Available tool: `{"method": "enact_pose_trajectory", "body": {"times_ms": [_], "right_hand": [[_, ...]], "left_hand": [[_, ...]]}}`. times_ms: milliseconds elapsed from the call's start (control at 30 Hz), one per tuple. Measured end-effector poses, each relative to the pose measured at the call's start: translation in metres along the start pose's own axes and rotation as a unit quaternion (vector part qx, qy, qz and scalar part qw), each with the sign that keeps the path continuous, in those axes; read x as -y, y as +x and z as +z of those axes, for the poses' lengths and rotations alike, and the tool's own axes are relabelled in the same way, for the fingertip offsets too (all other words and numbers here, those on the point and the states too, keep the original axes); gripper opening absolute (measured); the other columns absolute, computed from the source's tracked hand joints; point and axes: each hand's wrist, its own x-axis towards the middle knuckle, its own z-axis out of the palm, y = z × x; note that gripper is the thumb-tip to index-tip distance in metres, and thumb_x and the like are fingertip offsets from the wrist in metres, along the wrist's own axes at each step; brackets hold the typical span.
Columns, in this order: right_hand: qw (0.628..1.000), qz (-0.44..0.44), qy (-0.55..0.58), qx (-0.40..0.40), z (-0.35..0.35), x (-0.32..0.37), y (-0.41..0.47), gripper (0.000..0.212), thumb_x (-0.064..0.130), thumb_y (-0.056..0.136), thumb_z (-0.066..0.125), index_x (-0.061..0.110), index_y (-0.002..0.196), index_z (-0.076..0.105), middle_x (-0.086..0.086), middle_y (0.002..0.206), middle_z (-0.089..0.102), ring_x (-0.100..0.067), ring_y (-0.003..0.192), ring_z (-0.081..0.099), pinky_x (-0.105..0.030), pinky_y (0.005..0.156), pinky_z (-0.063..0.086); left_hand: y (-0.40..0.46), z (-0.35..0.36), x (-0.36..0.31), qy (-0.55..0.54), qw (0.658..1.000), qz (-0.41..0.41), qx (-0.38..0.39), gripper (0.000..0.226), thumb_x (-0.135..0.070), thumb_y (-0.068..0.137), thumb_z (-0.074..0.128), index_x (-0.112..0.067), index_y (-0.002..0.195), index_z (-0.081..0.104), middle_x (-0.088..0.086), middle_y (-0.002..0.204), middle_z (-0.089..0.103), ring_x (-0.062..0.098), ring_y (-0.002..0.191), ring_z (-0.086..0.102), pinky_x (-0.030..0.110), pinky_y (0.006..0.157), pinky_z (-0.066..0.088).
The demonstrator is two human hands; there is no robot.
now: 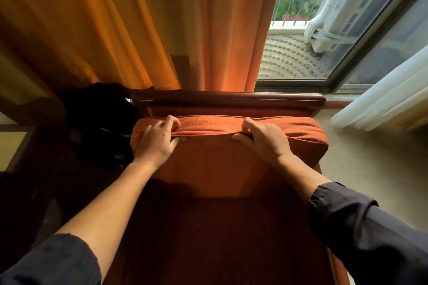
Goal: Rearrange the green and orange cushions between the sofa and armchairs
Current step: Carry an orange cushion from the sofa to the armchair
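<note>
**Both hands grip the orange cushion's top edge**

The left hand [157,140] and right hand [261,137] each curl over the upper edge of the orange cushion [215,162], thumbs pinching its front face. The cushion stands against the armchair [231,99] back, just beyond the hands. An orange curtain [139,30] hangs behind.

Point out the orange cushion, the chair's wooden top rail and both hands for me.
orange cushion [208,164]: head view, front face.
wooden top rail [231,97]: head view, middle.
left hand [157,139]: head view, back.
right hand [264,139]: head view, back.
</note>
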Motion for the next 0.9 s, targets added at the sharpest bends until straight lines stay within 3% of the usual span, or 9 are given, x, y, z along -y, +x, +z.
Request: {"method": "enact_pose_trajectory", "body": {"times_ms": [133,400,567,733,800,900], "right_hand": [[1.000,-0.001,0.015,-0.009,0.010,-0.010,0.010,0.039,0.059,0.088,0.057,0.021,0.091,0.052,0.001,0.078,0.067,-0.021,0.062,0.061,-0.033,0.054,0.051],[1.000,0.003,0.015,-0.004,0.024,-0.024,0.026,0.045,0.064,0.085,0.058,0.021,0.095,0.048,0.009,0.079,0.059,-0.012,0.061,0.047,-0.026,0.054,0.036],[1.000,0.006,0.009,0.007,0.022,-0.023,0.025,0.046,0.064,0.085,0.058,0.020,0.097,0.049,0.004,0.084,0.066,-0.018,0.066,0.059,-0.029,0.054,0.045],[0.999,0.028,-0.016,0.027,0.014,-0.013,0.021,0.044,0.061,0.086,0.058,0.021,0.102,0.051,0.000,0.098,0.068,-0.021,0.086,0.064,-0.033,0.072,0.047],[0.997,0.055,-0.044,0.037,0.011,-0.004,0.018,0.047,0.064,0.086,0.054,0.023,0.108,0.052,0.000,0.109,0.066,-0.022,0.100,0.060,-0.038,0.084,0.045],[0.995,0.076,-0.065,0.024,0.004,0.018,0.012,0.050,0.063,0.088,0.049,0.024,0.119,0.052,-0.001,0.117,0.060,-0.023,0.110,0.053,-0.042,0.089,0.041]], "left_hand": [[0.017,0.009,0.004,0.015,1.000,-0.015,-0.010,0.033,-0.023,0.085,0.067,-0.021,0.111,0.047,0.010,0.109,0.064,0.032,0.103,0.059,0.043,0.086,0.037],[0.045,0.018,0.006,0.022,0.999,-0.029,-0.009,0.031,-0.032,0.089,0.064,-0.019,0.112,0.047,0.010,0.112,0.063,0.031,0.107,0.056,0.044,0.090,0.035],[0.041,0.014,0.001,0.031,0.998,-0.048,-0.002,0.037,-0.038,0.090,0.061,-0.020,0.120,0.047,0.008,0.121,0.059,0.030,0.112,0.052,0.044,0.092,0.035],[0.022,0.004,-0.007,0.042,0.997,-0.064,0.015,0.060,-0.047,0.090,0.058,-0.021,0.140,0.037,0.009,0.134,0.051,0.030,0.123,0.043,0.045,0.102,0.036],[0.014,-0.006,-0.007,0.030,0.997,-0.063,0.037,0.065,-0.050,0.090,0.056,-0.023,0.145,0.031,0.008,0.138,0.047,0.030,0.127,0.040,0.045,0.106,0.035],[-0.005,-0.025,-0.009,0.000,0.997,-0.058,0.047,0.069,-0.046,0.092,0.055,-0.025,0.150,0.025,0.008,0.145,0.043,0.030,0.134,0.037,0.044,0.112,0.029]]}}
